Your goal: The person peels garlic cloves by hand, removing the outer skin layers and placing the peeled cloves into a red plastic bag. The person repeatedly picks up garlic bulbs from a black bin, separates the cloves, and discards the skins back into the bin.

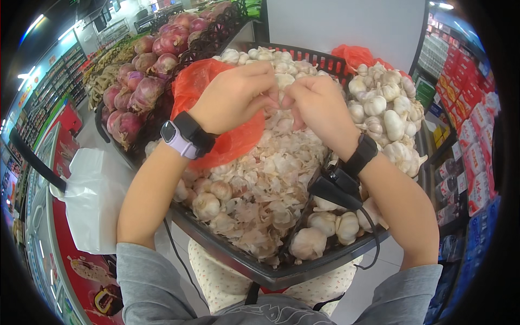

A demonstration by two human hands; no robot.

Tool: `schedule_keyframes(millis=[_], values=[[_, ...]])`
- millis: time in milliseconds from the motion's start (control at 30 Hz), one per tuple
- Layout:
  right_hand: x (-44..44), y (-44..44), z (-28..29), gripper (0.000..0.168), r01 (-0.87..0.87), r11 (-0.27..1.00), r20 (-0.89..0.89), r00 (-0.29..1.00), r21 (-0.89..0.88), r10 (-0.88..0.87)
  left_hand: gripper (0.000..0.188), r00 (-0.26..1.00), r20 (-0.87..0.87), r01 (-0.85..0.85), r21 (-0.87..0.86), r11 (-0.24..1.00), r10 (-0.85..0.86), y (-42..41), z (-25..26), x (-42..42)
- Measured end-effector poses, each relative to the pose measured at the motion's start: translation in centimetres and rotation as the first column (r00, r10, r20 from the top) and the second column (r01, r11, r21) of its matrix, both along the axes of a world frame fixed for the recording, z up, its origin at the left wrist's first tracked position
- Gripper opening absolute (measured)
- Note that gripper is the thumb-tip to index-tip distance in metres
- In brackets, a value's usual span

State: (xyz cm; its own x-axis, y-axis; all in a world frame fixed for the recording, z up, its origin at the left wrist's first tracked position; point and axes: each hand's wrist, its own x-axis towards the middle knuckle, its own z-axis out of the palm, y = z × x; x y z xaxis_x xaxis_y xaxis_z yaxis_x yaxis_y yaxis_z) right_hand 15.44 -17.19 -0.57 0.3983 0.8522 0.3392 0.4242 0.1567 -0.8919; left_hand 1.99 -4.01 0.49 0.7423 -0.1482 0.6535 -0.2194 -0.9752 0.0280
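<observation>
My left hand (245, 91) and my right hand (310, 97) meet fingertip to fingertip above a black bin of garlic. Whatever lies between the pinched fingers is too small to make out; a pale garlic bulb (284, 81) shows just behind them. Beneath my left hand and wrist spreads a thin red plastic bag (239, 140), over a heap of loose garlic skins (268, 174). Whole garlic bulbs (206, 206) lie at the heap's left edge, and more garlic bulbs (375, 105) are piled to the right of my right hand.
Red onions (140, 93) fill a crate at the left. A white plastic bag (95, 199) hangs beside my left arm. The bin's black rim (280, 278) runs close in front of my body. Another red bag (353, 56) lies at the back right. A black cable (378, 239) dangles from my right wrist's device.
</observation>
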Motion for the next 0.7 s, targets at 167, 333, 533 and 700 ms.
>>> schedule_keyframes(millis=[167, 333, 533, 700], values=[[0.4, 0.0, 0.4, 0.029, -0.008, 0.999, -0.107, 0.994, 0.038, 0.012, 0.015, 1.0, -0.003, 0.004, 0.0, 1.0, -0.004, -0.1, 0.2, -0.1], [1.3, 0.0, 0.6, 0.026, -0.028, 0.995, -0.2, 0.979, 0.093, 0.046, 0.013, 0.999, -0.024, 0.033, -0.038, 0.999, -0.034, -0.2, -0.1, 0.1], [1.4, -0.2, 1.0, 0.026, -0.003, 0.991, -0.256, 0.966, 0.132, 0.037, 0.016, 0.971, -0.228, 0.039, -0.155, 0.987, -0.074, 1.0, -0.6, 0.0], [1.4, -0.3, 1.2, 0.025, 0.013, 0.998, -0.14, 0.99, 0.062, -0.004, 0.039, 0.989, -0.147, -0.095, -0.43, 0.898, 0.034, 1.2, -0.1, -0.2]])
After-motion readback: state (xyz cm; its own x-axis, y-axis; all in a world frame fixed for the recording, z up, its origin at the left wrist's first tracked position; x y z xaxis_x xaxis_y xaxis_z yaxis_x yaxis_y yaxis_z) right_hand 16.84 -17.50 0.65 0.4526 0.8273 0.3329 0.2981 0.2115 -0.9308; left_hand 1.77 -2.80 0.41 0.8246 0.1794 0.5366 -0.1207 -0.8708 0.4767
